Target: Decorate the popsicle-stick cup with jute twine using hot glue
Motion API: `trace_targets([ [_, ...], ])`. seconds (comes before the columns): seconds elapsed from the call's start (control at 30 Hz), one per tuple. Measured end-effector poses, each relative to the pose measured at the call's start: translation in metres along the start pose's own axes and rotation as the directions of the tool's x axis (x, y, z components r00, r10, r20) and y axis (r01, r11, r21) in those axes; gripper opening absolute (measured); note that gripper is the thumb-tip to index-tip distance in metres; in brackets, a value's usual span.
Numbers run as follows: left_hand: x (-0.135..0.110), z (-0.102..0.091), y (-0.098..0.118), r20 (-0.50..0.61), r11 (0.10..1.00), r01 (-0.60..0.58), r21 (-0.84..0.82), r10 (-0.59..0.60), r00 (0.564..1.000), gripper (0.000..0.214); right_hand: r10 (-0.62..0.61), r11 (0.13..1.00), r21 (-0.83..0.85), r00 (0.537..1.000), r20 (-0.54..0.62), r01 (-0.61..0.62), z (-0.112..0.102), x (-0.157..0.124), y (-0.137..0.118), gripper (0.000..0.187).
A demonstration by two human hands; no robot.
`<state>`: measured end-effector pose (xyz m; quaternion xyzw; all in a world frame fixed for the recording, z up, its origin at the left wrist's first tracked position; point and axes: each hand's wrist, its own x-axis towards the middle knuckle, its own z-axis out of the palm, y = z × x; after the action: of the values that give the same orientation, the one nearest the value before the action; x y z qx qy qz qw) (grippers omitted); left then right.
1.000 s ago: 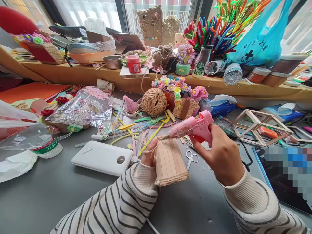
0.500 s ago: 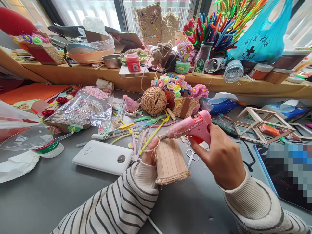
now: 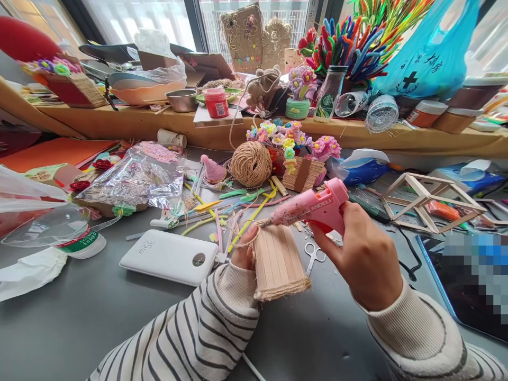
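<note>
My left hand grips a small box of wooden craft sticks, tilted, with jute twine wound round its lower rim. A loose loop of twine curls by my thumb at the box's top edge. My right hand is wrapped round a pink glue gun marked ANDELI. The gun's nozzle touches the top edge of the box near the twine. Both sleeves are in view, the left one striped.
A white power bank lies left of the box and small scissors right of it. Behind are a ball of jute twine, pipe-cleaner flowers, a wooden stick frame, a tablet and a cluttered wooden ledge.
The hands, box and glue gun stay almost in place; the view has shifted slightly, and the gun's nozzle remains at the box's top edge.
</note>
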<state>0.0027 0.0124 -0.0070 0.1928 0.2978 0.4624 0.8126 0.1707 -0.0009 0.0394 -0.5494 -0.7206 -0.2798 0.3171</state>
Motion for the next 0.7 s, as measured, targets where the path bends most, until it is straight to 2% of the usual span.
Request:
trace_targets([
  [0.1,-0.0013,0.0048,-0.0009,-0.085,1.0,-0.023,-0.021,0.021,0.996,0.051,0.001,1.0,-0.008,1.0,0.004,-0.001,0.0001,-0.0002,0.0001,0.04],
  [0.2,-0.0023,0.0071,-0.0014,-0.101,1.0,-0.028,-0.01,0.027,0.995,0.053,0.005,1.0,-0.01,1.0,0.01,-0.005,0.0002,-0.0002,0.0002,0.036],
  [0.47,-0.0031,0.0052,-0.0015,-0.08,1.0,-0.022,-0.014,0.021,0.997,0.053,-0.008,1.0,-0.018,1.0,-0.018,0.008,0.0012,-0.0004,0.0009,0.027],
  [0.7,-0.0038,0.0058,-0.0024,-0.089,1.0,-0.021,-0.019,0.019,0.996,0.054,-0.038,0.997,-0.061,0.999,-0.02,0.037,0.0009,-0.0013,0.0018,0.028],
])
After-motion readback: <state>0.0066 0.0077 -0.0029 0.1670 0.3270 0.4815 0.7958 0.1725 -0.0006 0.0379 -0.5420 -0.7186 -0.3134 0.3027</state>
